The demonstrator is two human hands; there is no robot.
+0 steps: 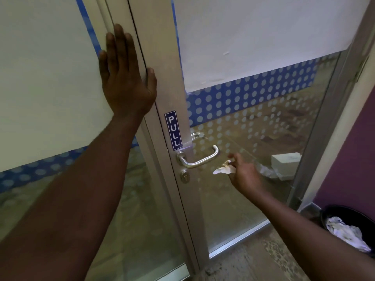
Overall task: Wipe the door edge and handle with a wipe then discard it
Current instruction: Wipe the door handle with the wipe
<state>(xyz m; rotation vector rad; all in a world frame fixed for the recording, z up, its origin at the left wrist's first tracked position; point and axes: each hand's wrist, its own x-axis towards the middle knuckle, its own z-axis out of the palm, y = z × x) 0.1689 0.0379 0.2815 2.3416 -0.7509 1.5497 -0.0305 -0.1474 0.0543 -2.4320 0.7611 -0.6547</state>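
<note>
- Black bin (324, 214), near right, holds crumpled white paper (345, 232).
- Right hand (244, 175) pinches a crumpled white wipe (223, 169) beside the steel handle (199, 160).
- Left hand (123, 78) lies flat and open on the door edge (140, 47).

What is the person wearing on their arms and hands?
Nothing that shows. The left hand and right hand are bare, with no gloves, rings or watch visible. Both forearms are uncovered up to the picture's edge, so no sleeves appear.

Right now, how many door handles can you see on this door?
2: one handle on the near side below the PULL sticker, beside the right hand holding the wipe; another handle behind the glass.
</note>
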